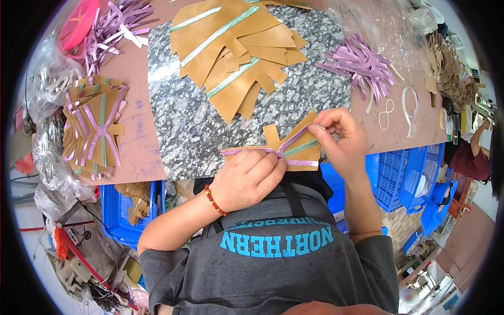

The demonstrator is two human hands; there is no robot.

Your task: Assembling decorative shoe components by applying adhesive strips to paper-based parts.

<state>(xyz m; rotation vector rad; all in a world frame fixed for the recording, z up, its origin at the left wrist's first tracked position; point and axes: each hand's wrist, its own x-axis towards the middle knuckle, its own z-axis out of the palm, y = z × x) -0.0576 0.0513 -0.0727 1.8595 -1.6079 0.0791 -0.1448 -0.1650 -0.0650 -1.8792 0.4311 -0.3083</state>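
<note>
A tan leather-like piece (303, 137) with a green stripe and purple strips lies at the near edge of the table in front of me. My left hand (247, 178), fingers curled and close together, presses on its left part; the fingertips are partly hidden. At the upper right corner, my right hand (344, 142) pinches the end of a purple strip (299, 135) between thumb and forefinger. Farther back lies a pile of tan cut pieces (236, 42) with green glittery stripes. Loose purple strips (359, 65) lie in a heap to the right.
On the left sits a stack of tan pieces (94, 126) with purple strips; more purple strips (113, 29) lie behind it, near a pink basket (79, 23). White loops (410, 112) lie at right. Blue crates (128, 210) stand below the table. Another person's arm (478, 139) shows far right.
</note>
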